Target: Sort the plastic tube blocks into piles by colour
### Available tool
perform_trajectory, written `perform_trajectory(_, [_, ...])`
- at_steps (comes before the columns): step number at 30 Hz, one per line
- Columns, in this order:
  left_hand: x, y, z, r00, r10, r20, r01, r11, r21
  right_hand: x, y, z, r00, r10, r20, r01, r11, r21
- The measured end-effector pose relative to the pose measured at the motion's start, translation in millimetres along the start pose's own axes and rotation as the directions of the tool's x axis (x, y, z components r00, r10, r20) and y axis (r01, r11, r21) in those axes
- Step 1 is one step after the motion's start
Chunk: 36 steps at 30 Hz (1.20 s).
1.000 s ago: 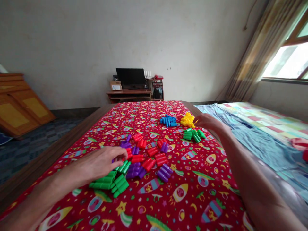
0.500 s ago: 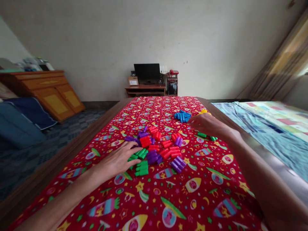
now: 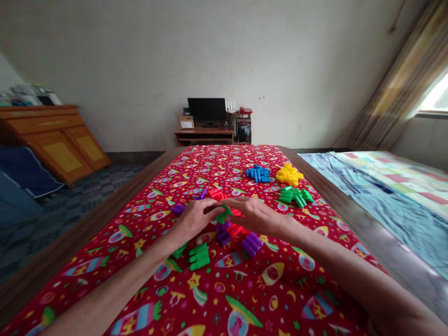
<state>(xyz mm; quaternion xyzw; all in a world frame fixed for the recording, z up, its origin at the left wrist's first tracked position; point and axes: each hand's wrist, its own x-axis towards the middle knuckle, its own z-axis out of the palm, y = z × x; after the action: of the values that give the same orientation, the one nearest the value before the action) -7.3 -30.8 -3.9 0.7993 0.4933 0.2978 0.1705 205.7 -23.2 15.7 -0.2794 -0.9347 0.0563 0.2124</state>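
My left hand [image 3: 194, 217] and my right hand [image 3: 257, 214] meet over the mixed pile in the middle of the table. Between their fingertips is a green plastic building block [image 3: 223, 213], pinched by the left and touched by the closed fingers of the right. Beneath and around them lie red blocks [image 3: 235, 229] and purple blocks [image 3: 252, 244], partly covered by the hands. Nearer me, another green block [image 3: 199, 256] rests beside my left wrist. Sorted groups sit farther right: blue blocks [image 3: 258, 173], yellow blocks [image 3: 289, 174] and green blocks [image 3: 296, 196].
A red patterned cloth [image 3: 280, 298] covers the long wooden table [image 3: 329, 200]. Beyond its far end stands a desk with a monitor [image 3: 206, 112]. A wooden cabinet [image 3: 63, 144] is on the left, and a bed [image 3: 367, 200] runs along the right.
My right hand has come back from the sorted groups to the pile, uncovering the yellow and green groups. My left hand has lifted a green block and moved right to meet it.
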Motion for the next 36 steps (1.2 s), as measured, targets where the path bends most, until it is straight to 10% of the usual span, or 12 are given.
perform_trajectory(7, [-9.0, 3.8, -12.7, 0.998, 0.006, 0.059, -0.008, 1.0, 0.029, -1.5, 29.4, -36.6, 0.977, 0.214, -0.024, -0.214, 0.977, 0.007])
perform_trajectory(13, [-55.6, -22.8, -54.2, 0.984, -0.054, 0.169, -0.003, 0.947, 0.321, -39.9, 112.5, -94.3, 0.761, 0.603, -0.241, -0.647, 0.672, -0.36])
perform_trajectory(25, [-111.3, -54.2, -62.4, 0.992, -0.029, 0.121, -0.018, 0.929, 0.371, -65.2, 154.1, -81.9, 0.598, 0.801, -0.038, -0.712, 0.508, -0.486])
perform_trajectory(31, [-104.9, -41.0, -61.8, 1.0, -0.014, 0.018, 0.006, 0.924, 0.383, -62.9, 149.4, -86.8, 0.61, 0.789, -0.075, -0.711, 0.504, -0.491])
perform_trajectory(36, [-86.8, -25.9, -64.3, 0.991, -0.109, -0.079, 0.127, 0.952, 0.279, -43.5, 115.4, -91.0, 0.724, 0.672, -0.155, -0.665, 0.622, -0.413])
